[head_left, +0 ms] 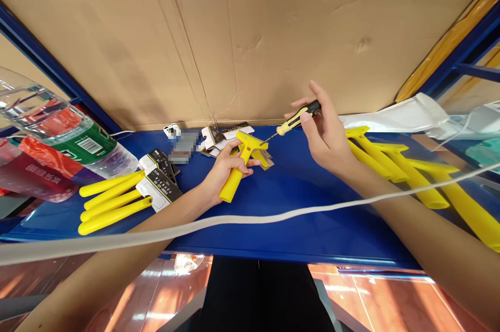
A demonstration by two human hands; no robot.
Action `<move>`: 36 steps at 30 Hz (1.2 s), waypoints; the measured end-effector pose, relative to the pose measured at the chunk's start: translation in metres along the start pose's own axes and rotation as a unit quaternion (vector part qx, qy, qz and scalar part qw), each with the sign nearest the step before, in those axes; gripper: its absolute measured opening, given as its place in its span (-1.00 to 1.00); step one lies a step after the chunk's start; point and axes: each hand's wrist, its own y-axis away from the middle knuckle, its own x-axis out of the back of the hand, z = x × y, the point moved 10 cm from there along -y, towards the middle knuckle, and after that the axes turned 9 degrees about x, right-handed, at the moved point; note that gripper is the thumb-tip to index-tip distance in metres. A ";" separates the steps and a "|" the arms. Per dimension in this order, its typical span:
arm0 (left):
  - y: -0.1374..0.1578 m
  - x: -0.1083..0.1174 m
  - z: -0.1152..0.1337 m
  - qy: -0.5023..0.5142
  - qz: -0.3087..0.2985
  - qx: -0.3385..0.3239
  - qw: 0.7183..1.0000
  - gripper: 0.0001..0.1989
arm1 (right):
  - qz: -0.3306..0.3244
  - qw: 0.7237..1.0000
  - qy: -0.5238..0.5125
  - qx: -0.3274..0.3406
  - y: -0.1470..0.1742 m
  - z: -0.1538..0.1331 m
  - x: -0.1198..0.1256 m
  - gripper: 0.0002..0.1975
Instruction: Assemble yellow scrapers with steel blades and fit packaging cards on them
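My left hand (224, 169) is closed around a yellow T-shaped plastic handle (233, 181), its grip end tilted down toward me. In my right hand (326, 134) is a screwdriver (292, 122) with a cream and black grip, held between thumb and fingers. Its thin shaft points down left, and the tip meets or nearly meets the right end of the handle's crosspiece. Whether a screw sits there is too small to see. Just behind the held handle, another yellow piece (259, 156) lies on the blue table (281, 217), partly covered.
Several yellow tools with printed cards (158, 186) lie at left, beside a large water bottle (89, 139). More cards (219, 137) lie behind my left hand. Several yellow handles (424, 183) lie at right near white plastic packaging (398, 113). A white cable (273, 217) crosses in front.
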 end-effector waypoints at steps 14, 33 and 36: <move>0.007 -0.007 0.008 -0.017 -0.006 0.010 1.000 -0.13 | 0.000 0.999 -0.036 -0.010 0.006 0.009 -0.006 -0.17; 0.006 -0.008 0.003 -0.020 -0.009 0.023 0.999 -0.14 | -0.002 1.000 -0.026 -0.012 0.008 0.004 -0.010 -0.16; 0.006 -0.008 0.003 -0.020 -0.005 0.023 1.000 -0.13 | -0.003 0.999 -0.045 -0.005 0.006 0.000 -0.012 -0.11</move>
